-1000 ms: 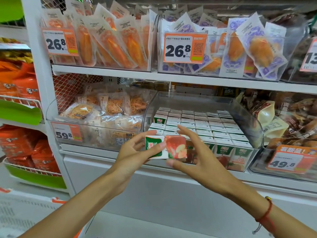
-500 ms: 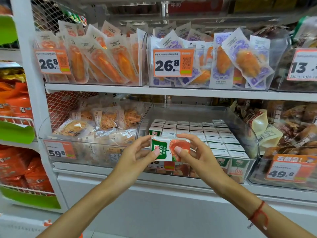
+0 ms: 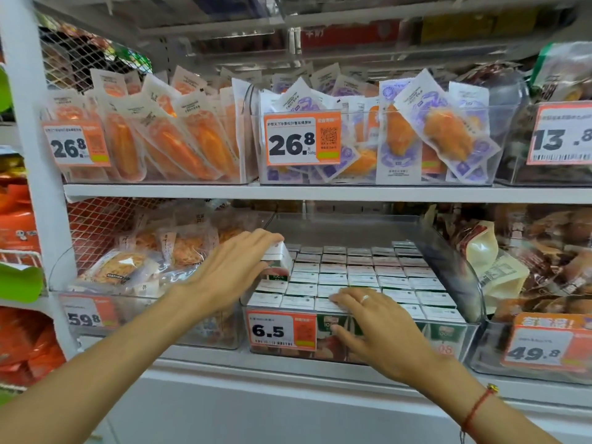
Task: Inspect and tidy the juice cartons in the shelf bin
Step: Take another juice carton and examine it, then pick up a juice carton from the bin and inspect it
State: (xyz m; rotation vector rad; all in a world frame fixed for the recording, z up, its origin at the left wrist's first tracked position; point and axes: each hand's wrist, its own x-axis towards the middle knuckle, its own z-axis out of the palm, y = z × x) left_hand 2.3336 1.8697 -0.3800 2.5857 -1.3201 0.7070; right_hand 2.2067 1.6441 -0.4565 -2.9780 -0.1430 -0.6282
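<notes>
**Juice boxes in the clear bin**

Our left hand [image 3: 235,267] curls its fingers around one juice carton [image 3: 278,254] at the bin's [image 3: 461,270] back left. Our right hand [image 3: 368,322] lies flat — fingers straight, close together — on the front cartons [image 3: 362,274].

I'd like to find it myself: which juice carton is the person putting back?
Find the clear bin with the 6.5 price tag, on the lower shelf. At its back left corner, the left hand holds one carton that sits higher than the flat rows.
</notes>
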